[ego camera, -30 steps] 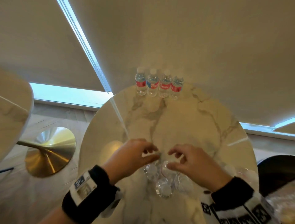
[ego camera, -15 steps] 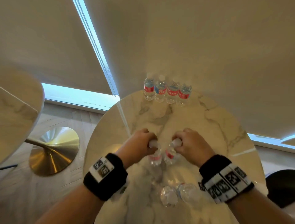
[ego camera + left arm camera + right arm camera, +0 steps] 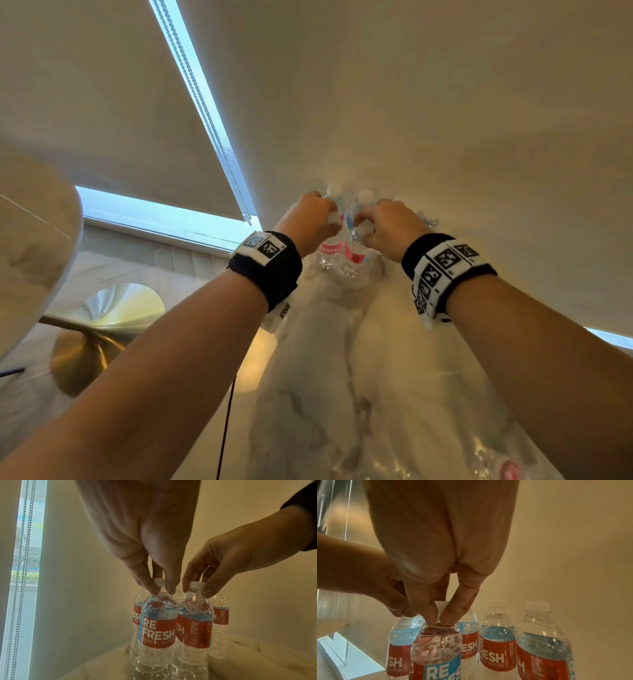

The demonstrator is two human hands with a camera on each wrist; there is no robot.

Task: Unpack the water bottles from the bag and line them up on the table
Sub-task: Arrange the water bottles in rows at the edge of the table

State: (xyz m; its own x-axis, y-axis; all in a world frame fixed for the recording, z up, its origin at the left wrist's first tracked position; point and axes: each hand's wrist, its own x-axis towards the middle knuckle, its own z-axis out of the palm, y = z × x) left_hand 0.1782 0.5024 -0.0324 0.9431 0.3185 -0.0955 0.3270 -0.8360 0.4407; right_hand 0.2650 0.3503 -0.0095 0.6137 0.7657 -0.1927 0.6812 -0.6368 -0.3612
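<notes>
**Water bottles pinched by the neck, one per hand**

Clear plastic water bottles with red-and-blue "REFRESH" labels: six countable. The left hand [image 3: 310,219] pinches one bottle [image 3: 157,632] at its white cap; the right hand [image 3: 394,226] pinches another [image 3: 435,650] likewise. Just beyond both grips stands a row of four [image 3: 496,639], clear only from the right wrist. On the white marble table [image 3: 342,377], nearest the elbows, crumpled clear packaging [image 3: 496,462] appears only in the head view.

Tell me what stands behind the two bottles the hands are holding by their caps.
Behind the two held bottles stand more bottles of the earlier row, upright on the marble table. The held bottles and hands cover some, so I cannot count the whole row.
</notes>
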